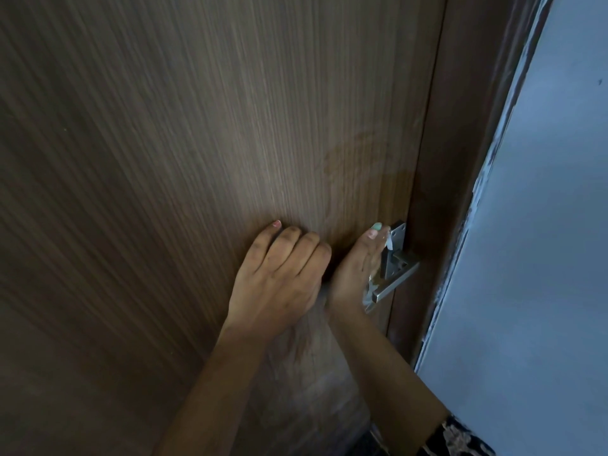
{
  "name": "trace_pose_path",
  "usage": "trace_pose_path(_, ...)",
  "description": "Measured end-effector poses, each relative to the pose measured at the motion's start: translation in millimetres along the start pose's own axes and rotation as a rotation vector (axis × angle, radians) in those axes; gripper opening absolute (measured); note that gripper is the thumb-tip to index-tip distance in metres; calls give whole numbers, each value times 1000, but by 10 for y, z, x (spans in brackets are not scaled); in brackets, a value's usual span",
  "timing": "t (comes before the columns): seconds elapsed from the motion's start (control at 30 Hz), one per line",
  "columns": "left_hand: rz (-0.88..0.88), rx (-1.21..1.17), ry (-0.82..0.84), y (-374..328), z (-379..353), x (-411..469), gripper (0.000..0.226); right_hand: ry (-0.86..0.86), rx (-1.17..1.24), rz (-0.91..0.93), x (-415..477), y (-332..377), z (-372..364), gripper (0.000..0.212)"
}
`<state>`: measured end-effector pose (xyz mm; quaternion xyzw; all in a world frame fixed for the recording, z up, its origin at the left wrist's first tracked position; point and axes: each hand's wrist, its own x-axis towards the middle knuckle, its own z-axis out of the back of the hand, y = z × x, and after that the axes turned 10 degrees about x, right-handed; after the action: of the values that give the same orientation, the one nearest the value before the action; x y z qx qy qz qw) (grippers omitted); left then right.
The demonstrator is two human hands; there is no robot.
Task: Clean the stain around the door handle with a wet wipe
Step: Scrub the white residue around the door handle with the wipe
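Right now, by part:

Door: brown wood-grain door (164,159) fills most of the view; its frame (460,159) runs down the right side, with a pale blue-grey wall (543,258) beyond it.

Door handle: a silver lever door handle (393,284) sits at the door's right edge, its square plate (398,233) just above the lever.

Left hand: the left hand (279,278) lies flat on the door, palm down and fingers spread a little — it holds nothing, and sits just left of the right hand.

Right hand: the right hand (357,268) is pressed edge-on against the door beside the handle, fingers stretched up toward the plate, closed over the wipe.

Wet wipe: the white wet wipe (388,240) is mostly hidden under the right fingers; a small corner shows at the fingertips, touching the plate, and another crumpled bit shows lower down by the lever's near end.

Stain: a faint smeared sheen (355,159) marks the wood above the handle — whether it is dirt or moisture cannot be told.

Sleeve: a dark patterned sleeve (460,436) shows at the bottom right.
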<state>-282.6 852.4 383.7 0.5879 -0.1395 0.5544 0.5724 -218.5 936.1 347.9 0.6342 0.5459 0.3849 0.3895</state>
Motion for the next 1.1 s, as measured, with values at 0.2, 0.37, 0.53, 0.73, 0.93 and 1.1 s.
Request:
trace_pose_path(0.2, 4, -9, 5, -12, 7, 4, 13, -2, -66, -166, 8, -254, 101, 61)
trace_pose_path(0.37, 11, -15, 3, -12, 15, 13, 15, -10, -147, -339, -17, -463, 256, 62)
trace_pose_path(0.53, 4, -12, 14, -18, 8, 0, 16, 25, -199, -370, -43, -458, 336, 56)
trace_pose_path(0.73, -10, -48, 63, -60, -27, -83, 20, 193, -300, 22, -546, -486, 297, 83)
trace_pose_path(0.93, -8, -54, 65, -57, -23, -110, 17, 302, -370, -94, -685, -903, 475, 71)
trace_pose_path(1.1, -18, -59, 61, -69, -53, -149, 17, 115, -377, -114, -313, -836, 385, 65)
